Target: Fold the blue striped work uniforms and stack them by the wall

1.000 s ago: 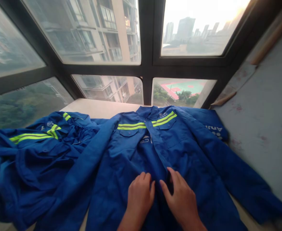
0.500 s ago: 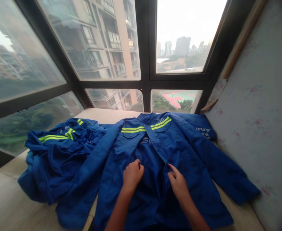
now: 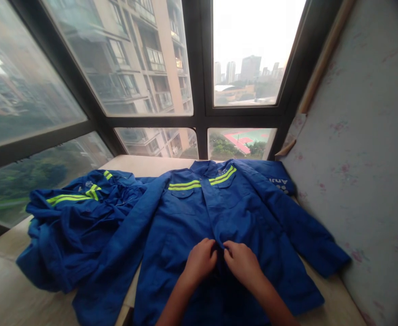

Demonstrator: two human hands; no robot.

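I can see the blue jacket (image 3: 177,226) lying on the ledge (image 3: 141,165). The left hand (image 3: 201,260) and right hand (image 3: 242,263) have come closer together, fingers pinched on its front edges. The white letters inside are hidden now, so the front gap is smaller.

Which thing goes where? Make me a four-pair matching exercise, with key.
1. Spread-out, yellow-green-striped blue cloth jacket
2. Crumpled blue cloth garment
3. Pale, floral-patterned wall
4. Blue, pale-lettered cloth

A. Along the picture's right edge
B. Just beyond the jacket, near the wall
C. Beneath the bare left hand and bare right hand
D. Picture-left of the jacket

Pairs: 1-C, 2-D, 3-A, 4-B
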